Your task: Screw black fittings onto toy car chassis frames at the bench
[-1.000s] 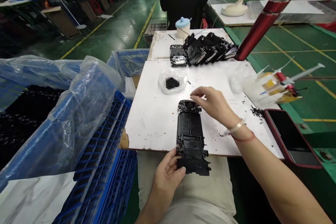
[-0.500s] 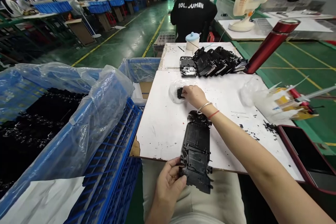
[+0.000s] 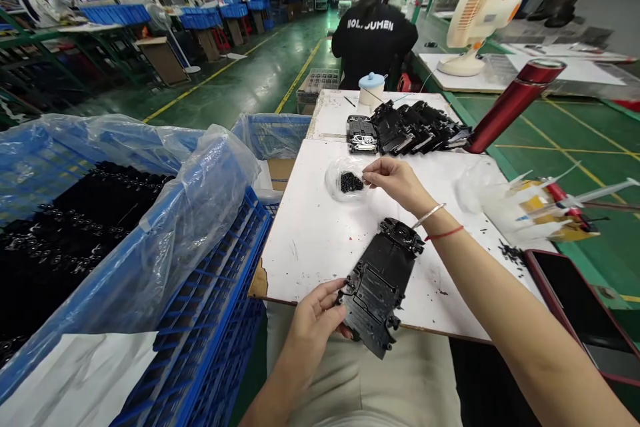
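Observation:
My left hand (image 3: 320,312) grips the near left edge of a long black plastic chassis (image 3: 376,287), like that of a toy car. The chassis lies tilted over the table's front edge, its far end pointing up and right. My right hand (image 3: 393,180) is pinched at the right rim of a clear plastic dish or bag (image 3: 334,188). In that holder sits a small heap of tiny black parts (image 3: 351,181). Whatever is between my right fingertips is too small to make out.
Several black chassis (image 3: 415,125) lean in a row at the table's back, near a red flask (image 3: 517,107) and a lidded cup (image 3: 371,90). A phone (image 3: 575,287) lies at right. Left stands a lined blue crate (image 3: 210,280) of black parts. A person (image 3: 374,33) sits ahead.
My right hand has lifted off the heap of tiny parts and moved right, uncovering it. The chassis has swung, its far end now further right.

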`<state>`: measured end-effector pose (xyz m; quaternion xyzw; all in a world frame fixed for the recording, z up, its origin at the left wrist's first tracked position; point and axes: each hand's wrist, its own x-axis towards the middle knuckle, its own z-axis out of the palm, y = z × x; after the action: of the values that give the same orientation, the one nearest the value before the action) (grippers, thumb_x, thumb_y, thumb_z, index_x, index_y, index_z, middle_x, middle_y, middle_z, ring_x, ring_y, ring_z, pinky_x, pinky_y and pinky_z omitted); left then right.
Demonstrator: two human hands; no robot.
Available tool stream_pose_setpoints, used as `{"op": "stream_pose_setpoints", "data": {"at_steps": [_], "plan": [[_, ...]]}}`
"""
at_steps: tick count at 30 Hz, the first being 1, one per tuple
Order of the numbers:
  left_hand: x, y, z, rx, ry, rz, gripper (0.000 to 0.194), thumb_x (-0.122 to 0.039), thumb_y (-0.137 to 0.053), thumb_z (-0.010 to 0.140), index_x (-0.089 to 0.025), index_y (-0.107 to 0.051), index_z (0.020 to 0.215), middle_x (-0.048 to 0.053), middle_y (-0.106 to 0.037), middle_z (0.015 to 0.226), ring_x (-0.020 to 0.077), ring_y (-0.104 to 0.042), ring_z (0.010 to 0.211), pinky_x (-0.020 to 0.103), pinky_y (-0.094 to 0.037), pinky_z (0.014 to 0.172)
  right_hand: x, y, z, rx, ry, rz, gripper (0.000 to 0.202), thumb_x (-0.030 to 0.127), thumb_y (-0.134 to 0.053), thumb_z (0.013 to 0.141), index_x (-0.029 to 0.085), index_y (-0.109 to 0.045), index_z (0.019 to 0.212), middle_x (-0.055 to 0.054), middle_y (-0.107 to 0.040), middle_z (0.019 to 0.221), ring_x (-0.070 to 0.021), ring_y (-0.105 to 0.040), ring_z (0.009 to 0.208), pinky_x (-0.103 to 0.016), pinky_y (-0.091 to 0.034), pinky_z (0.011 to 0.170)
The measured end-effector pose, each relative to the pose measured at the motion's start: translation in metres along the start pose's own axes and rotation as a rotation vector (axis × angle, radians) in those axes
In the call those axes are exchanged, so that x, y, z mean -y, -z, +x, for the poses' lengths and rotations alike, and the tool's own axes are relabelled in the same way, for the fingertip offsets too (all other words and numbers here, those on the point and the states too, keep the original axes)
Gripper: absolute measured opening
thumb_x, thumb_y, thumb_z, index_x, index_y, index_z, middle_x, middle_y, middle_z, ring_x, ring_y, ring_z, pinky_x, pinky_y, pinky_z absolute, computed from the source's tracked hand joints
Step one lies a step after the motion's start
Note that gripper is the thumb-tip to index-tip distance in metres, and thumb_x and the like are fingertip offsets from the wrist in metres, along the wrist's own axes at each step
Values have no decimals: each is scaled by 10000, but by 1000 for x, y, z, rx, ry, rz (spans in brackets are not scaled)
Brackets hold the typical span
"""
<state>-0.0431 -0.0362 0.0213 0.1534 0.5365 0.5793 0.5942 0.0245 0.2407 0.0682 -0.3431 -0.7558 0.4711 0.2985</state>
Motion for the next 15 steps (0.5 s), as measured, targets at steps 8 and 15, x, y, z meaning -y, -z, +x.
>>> {"op": "stream_pose_setpoints", "data": {"at_steps": [8,15], "plan": [[-7,6,22,38,-78,91,444,-351,-648,816,-177,-604,1222,112,-645,1188,198,-624,940,277,-505,730,12,2,-60,163,11,9,201,326,-653,788,153,-662,891,-54,-722,785,-168,-688,714,-316,-564,700],[-12,4,36,15,-179,81,411,-325,-648,808,-145,-588,1172,92,-664,1084,182,-632,910,269,-515,746,24,-1,-106,320,96,-216,98,269,-607,835,196,-657,793,14,-685,675,-126,-615,609,-232,-467,550]]}}
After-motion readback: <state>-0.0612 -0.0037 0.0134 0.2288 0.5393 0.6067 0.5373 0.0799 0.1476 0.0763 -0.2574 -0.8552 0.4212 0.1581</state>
